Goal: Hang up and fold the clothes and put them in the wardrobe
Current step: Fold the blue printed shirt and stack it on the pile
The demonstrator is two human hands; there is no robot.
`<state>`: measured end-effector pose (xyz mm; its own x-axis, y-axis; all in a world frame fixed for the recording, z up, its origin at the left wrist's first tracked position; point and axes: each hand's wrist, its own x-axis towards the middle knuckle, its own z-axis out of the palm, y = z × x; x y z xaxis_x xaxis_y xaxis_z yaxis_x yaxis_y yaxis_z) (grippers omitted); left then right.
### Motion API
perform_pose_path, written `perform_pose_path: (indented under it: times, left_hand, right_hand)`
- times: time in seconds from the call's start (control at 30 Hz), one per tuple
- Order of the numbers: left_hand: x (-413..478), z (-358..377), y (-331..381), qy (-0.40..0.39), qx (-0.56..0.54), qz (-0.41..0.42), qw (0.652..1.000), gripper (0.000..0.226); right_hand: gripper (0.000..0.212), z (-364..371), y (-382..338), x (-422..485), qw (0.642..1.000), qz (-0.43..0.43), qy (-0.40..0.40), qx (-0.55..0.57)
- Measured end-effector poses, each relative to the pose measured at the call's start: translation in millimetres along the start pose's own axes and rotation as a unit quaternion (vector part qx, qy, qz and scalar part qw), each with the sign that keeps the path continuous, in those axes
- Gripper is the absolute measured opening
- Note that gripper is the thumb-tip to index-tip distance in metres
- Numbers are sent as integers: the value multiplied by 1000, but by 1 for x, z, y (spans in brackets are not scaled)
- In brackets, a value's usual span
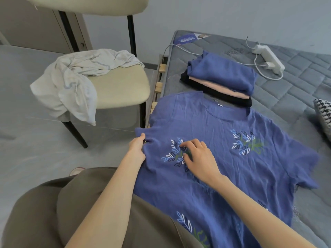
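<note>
A blue top with embroidered leaves [223, 140] lies spread flat on the grey mattress [295, 86], neckline away from me. My left hand [137, 149] pinches its left sleeve edge at the bed's side. On the left leaf embroidery rests my right hand [198, 156], its fingers bent onto the cloth. Beyond the top sits a stack of folded clothes [222, 79], blue on top, then pink and black. A crumpled white garment [75, 81] hangs over the chair seat on the left.
A beige chair [121, 88] with black legs stands left of the bed. A white power strip [268, 56] with cables lies at the mattress's far side. A houndstooth cushion [324, 113] shows at the right edge. A closed wardrobe door [35, 24] is behind the chair.
</note>
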<state>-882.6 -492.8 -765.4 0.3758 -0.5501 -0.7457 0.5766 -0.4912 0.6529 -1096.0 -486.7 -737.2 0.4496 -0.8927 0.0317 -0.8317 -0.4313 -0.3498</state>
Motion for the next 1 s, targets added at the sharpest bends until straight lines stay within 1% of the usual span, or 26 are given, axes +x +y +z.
perform_pose_path:
  times: [0.1, 0.13, 0.2, 0.23, 0.3, 0.37, 0.4, 0.47, 0.53, 0.63, 0.7, 0.8, 0.87, 0.93, 1.0]
  left_hand:
    - [0, 0, -1, 22, 4, -14, 1000, 37]
    - [0, 0, -1, 12, -3, -23, 1000, 32]
    - [-4, 1, 1, -37, -49, -37, 997, 20]
    - [-5, 2, 2, -63, -83, -41, 994, 22]
    - [-4, 1, 4, -89, -133, -56, 986, 32]
    - [-1, 0, 5, -111, -136, -84, 981, 41]
    - [1, 0, 5, -125, -128, -93, 979, 42]
    - [7, 0, 7, -151, -108, -102, 977, 37]
    - [13, 0, 9, -160, -83, -99, 979, 25]
    - [20, 1, 12, -146, -75, -90, 982, 16]
    - [24, 2, 12, -148, -74, -83, 983, 19]
    - [30, 3, 11, -139, -72, -80, 984, 24]
    - [32, 2, 13, -127, -75, -65, 987, 22]
    - [32, 2, 15, -96, -73, -39, 992, 17]
    - [32, 2, 18, -59, -79, -17, 995, 17]
  right_hand:
    - [26, 1, 3, 2, 1000, -4, 1, 7]
    - [26, 1, 4, 3, 1000, -6, -2, 9]
    - [24, -1, 6, 7, 1000, -2, -7, 18]
    - [22, -4, 6, 12, 1000, 5, -7, 30]
    - [18, -10, 7, 27, 997, 22, -4, 68]
    - [17, -17, 5, 50, 994, 27, 2, 102]
    - [18, -19, 3, 64, 993, 23, 5, 112]
    - [20, -23, -2, 96, 993, 8, 7, 116]
    - [23, -24, -9, 129, 994, -12, -2, 106]
    - [29, -21, -19, 178, 996, -32, -33, 83]
    - [33, -17, -24, 208, 996, -36, -58, 64]
    - [46, -9, -31, 246, 991, -33, -119, 47]
    - [52, -1, -37, 263, 985, -27, -169, 25]
    - [55, 7, -42, 275, 974, -35, -220, -45]
    - [57, 14, -47, 282, 952, -53, -264, -144]
